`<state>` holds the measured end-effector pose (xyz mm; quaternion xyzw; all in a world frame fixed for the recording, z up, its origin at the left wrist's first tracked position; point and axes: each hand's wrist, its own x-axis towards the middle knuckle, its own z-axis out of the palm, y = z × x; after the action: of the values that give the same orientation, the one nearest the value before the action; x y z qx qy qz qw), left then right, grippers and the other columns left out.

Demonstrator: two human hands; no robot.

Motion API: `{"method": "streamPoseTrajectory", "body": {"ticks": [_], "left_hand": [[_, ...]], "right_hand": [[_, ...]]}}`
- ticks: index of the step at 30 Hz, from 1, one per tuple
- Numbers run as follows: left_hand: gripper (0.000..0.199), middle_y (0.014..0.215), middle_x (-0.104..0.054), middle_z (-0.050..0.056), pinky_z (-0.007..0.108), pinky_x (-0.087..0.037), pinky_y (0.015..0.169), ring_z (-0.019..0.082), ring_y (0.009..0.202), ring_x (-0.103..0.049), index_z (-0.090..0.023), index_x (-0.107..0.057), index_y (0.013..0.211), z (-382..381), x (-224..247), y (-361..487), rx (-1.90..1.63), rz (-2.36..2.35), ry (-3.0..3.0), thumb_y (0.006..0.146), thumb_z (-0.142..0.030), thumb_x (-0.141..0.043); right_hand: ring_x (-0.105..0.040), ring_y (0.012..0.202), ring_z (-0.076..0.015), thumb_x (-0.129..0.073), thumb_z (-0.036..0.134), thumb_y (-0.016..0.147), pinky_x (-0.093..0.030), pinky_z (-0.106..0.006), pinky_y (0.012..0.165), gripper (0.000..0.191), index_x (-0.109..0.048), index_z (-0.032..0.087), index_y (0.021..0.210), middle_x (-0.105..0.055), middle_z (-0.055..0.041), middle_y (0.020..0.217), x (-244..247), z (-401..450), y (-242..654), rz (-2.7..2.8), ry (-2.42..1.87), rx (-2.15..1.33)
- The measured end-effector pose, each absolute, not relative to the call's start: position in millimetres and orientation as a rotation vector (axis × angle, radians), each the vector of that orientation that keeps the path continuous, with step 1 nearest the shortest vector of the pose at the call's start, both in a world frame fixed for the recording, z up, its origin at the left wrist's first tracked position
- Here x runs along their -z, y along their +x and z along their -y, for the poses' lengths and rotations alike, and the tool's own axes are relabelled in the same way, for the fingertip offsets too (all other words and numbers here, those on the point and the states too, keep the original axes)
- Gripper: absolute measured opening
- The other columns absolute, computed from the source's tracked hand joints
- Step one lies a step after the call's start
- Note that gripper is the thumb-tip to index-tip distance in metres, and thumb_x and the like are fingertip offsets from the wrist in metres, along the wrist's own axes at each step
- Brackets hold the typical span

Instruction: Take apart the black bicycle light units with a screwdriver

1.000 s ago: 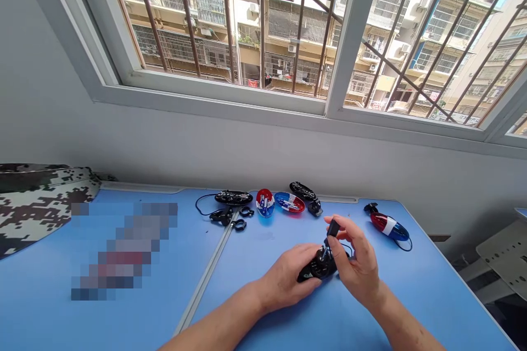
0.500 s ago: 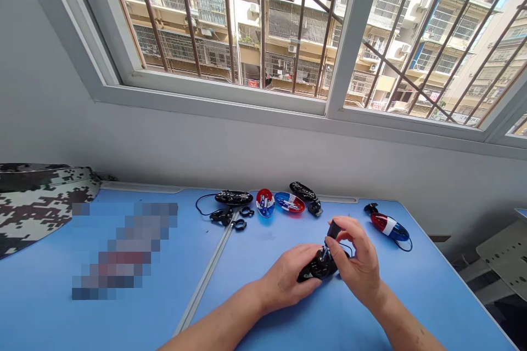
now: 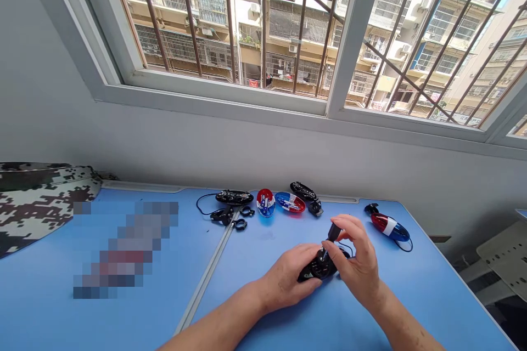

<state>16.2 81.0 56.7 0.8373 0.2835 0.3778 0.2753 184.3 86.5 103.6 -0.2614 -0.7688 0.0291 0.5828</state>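
Observation:
My left hand [image 3: 288, 277] grips a black plastic bike-light body [image 3: 319, 266] on the blue table, and its fingers cover part of it. My right hand [image 3: 358, 258] pinches a small black cylindrical part [image 3: 334, 232], whose thin stem meets the body. A thin black cable [image 3: 346, 250] shows behind my right hand. Beyond my hands lie a red, white and blue light [image 3: 389, 226], translucent red-and-blue shells [image 3: 290, 202], black oval shells [image 3: 234, 197] and a black clamp [image 3: 222, 216] with black rings [image 3: 240, 224].
A metal strip [image 3: 206, 285] joins two blue table sections [image 3: 255, 307]. A pixelated, blurred patch [image 3: 125, 249] covers something on the left, beside a camouflage cap [image 3: 37, 203]. The table's far side meets a grey wall [image 3: 247, 159] below a barred window [image 3: 222, 27].
The small black part now tilts to the right instead of standing nearly upright. My right fingers have shifted around it, while my left hand keeps its hold on the body.

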Motion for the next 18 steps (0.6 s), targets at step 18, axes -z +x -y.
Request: {"method": "streamPoseTrajectory", "body": {"ticks": [18], "left_hand": [[0.038,0.11,-0.067,0.008,0.036,-0.047,0.09,0.024,0.098,-0.059,-0.019,-0.059,0.105,-81.9,-55.1,15.6,-1.025,-0.731,2.233,0.069,-0.005,-0.056]], "right_hand": [[-0.067,0.09,-0.0189,-0.054,0.01,0.088,-0.057,-0.029,0.062,0.046,-0.045,0.024,0.13,-0.066,-0.0096,0.106,-99.5,-84.7,184.5,1.813,-0.612,-0.125]]}}
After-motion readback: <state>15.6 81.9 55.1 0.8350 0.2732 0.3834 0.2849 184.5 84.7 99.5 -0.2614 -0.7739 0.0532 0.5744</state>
